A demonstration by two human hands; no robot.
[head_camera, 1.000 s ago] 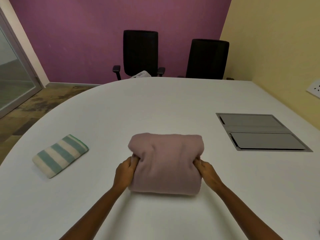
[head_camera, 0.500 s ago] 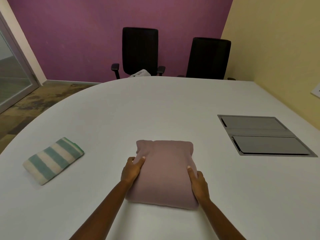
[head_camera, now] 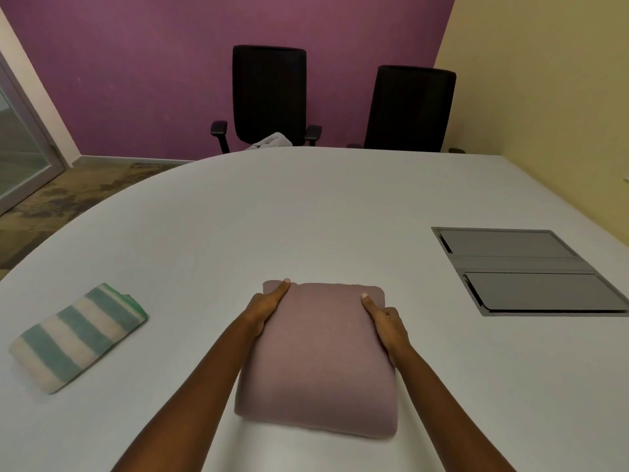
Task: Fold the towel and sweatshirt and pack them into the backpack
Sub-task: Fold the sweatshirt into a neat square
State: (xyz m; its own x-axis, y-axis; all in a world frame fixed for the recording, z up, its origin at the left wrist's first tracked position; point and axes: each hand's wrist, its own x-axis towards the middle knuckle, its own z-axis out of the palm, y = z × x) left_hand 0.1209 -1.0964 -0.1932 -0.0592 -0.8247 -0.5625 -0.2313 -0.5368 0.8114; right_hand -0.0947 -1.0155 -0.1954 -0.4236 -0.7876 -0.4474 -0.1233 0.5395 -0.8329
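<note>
Dusty-pink and folded into a plump rectangle, the sweatshirt (head_camera: 323,356) lies on the white table (head_camera: 306,216) directly in front of the person, its short edges facing toward and away from them. Both bare forearms reach in from the near edge. The left hand (head_camera: 267,308) lies along the sweatshirt's left side with its fingers stretched straight, the tips reaching the far left corner. The right hand (head_camera: 384,321) lies along the right side, one straight digit on top of the fabric near the far right corner; neither hand curls round the cloth, both simply press against it.

Well apart to the left, the towel (head_camera: 78,335) sits folded on the table, striped teal and cream with a green edge. A grey cable hatch (head_camera: 524,270) is set into the tabletop off to the right. Beyond the far edge stand a black office chair (head_camera: 269,97) with a small white bundle (head_camera: 272,142) on its seat and a second chair (head_camera: 410,107), both before the purple wall (head_camera: 136,80).
</note>
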